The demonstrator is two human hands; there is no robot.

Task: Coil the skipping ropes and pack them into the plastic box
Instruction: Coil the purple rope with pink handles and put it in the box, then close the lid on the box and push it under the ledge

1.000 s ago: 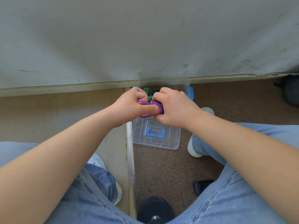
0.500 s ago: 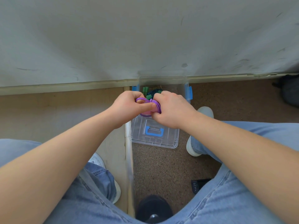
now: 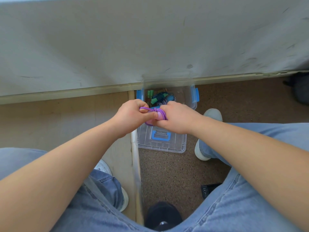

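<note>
A purple skipping rope point(image 3: 151, 110) with pink handles is bunched into a small coil between both hands, just above the box. My left hand point(image 3: 132, 116) pinches its left side with thumb and fingers. My right hand point(image 3: 175, 117) grips its right side, fingers curled over the cord. The clear plastic box point(image 3: 189, 94) with blue clips stands open on the floor against the wall. Inside it lie a green-handled rope point(image 3: 150, 95) and a blue one with a striped cord point(image 3: 163, 99). The clear lid point(image 3: 177, 146) with a blue handle lies flat in front of the box.
A grey wall point(image 3: 150, 39) rises right behind the box. Pale wooden flooring point(image 3: 58, 118) is on the left, brown speckled carpet point(image 3: 175, 173) on the right. My white shoes point(image 3: 212, 114) flank the lid. A black device point(image 3: 207, 190) and a dark round object point(image 3: 163, 215) lie near my knees.
Both hands keep the purple coil together and have shifted slightly; a pink handle now shows between them. The view has drifted a little, exposing more of the box's contents.
</note>
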